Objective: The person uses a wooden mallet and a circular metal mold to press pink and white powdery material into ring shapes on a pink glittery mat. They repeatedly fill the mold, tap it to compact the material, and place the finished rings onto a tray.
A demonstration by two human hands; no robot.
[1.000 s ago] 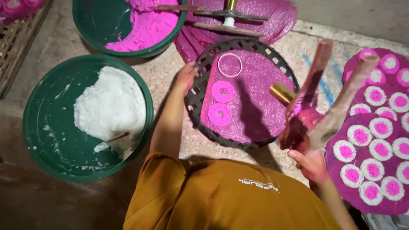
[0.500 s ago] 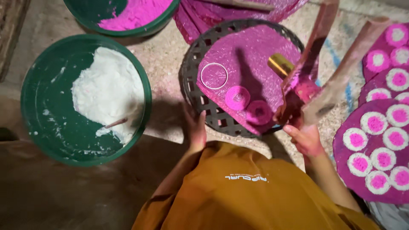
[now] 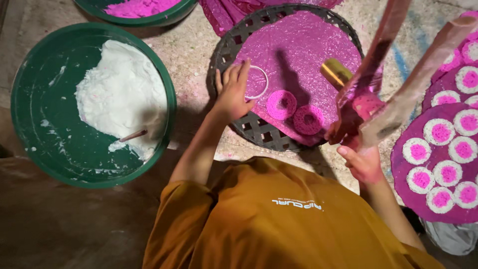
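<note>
My left hand point(image 3: 231, 94) lies open on the near-left rim of a dark woven round tray point(image 3: 226, 47), fingertips touching the pink cloth point(image 3: 303, 45) beside a thin white ring point(image 3: 267, 79). Two pink dough rings point(image 3: 273, 105) point(image 3: 298, 119) sit on the cloth close to the near edge. My right hand point(image 3: 366, 162) grips a long pink-stained squeeze bag point(image 3: 393, 104), raised over the tray's right side. A brass-coloured cylinder point(image 3: 336, 73) shows just beside the bag.
A big green bowl point(image 3: 45, 114) at the left holds white dough point(image 3: 124, 99) with a small stick point(image 3: 132, 135) in it. Another green bowl with pink dough point(image 3: 139, 7) is at the top. At the right, a purple cloth point(image 3: 403, 164) carries several pink-and-white discs point(image 3: 438, 164).
My left hand has gone from the tray's near rim forward to the white ring. The pink rings now lie nearer the tray's front edge. My right hand still holds the bag.
</note>
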